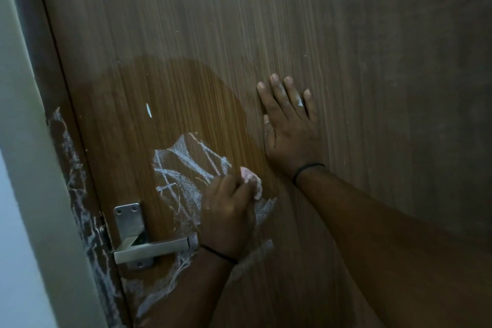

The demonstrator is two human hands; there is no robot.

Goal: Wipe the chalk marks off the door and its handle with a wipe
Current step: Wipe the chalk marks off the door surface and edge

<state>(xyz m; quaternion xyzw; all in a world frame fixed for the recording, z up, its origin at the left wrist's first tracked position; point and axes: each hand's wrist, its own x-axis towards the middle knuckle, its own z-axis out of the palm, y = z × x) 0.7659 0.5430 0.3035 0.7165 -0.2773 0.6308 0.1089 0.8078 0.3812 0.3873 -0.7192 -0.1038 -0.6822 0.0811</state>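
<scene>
handle (149,246) low on the door (346,21) – chalk marks (183,168) above it, door frame (80,194) left.

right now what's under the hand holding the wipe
Under the left hand, closed on the wipe, chalk marks show around it on the door. Whatever chalk lies directly beneath is covered.
</scene>
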